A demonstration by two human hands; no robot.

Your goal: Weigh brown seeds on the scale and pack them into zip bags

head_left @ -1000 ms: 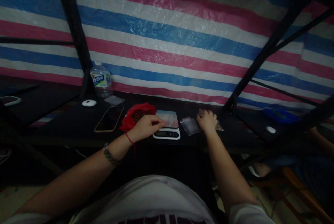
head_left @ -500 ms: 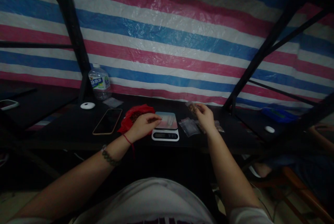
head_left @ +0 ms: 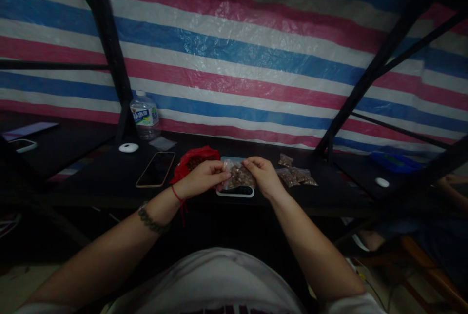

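Centrally, left hand and right hand were closed together on one small clear bag of brown pieces, each pinching an upper corner between thumb and fingers; the bag hung just above a white scale near the front edge of the dark table. A red cord circled the left wrist, with a darker bracelet farther up the forearm.

Red bag: open, brown contents visible, lying just beside the left hand, toward the table's back edge.

Phone: dark screen up, flat, near the red bag on its left side.

White round object: farther left, toward the back edge; kind could not be told.

Water bottle: upright at the back edge, beside a black frame post.

Small clear packet: flat, just right of the bottle.

Filled bags: several small ones of the same brown pieces, lying in a loose cluster right of the right hand, apart from it.

Striped tarp: red, white and blue, hanging behind the table's back edge.
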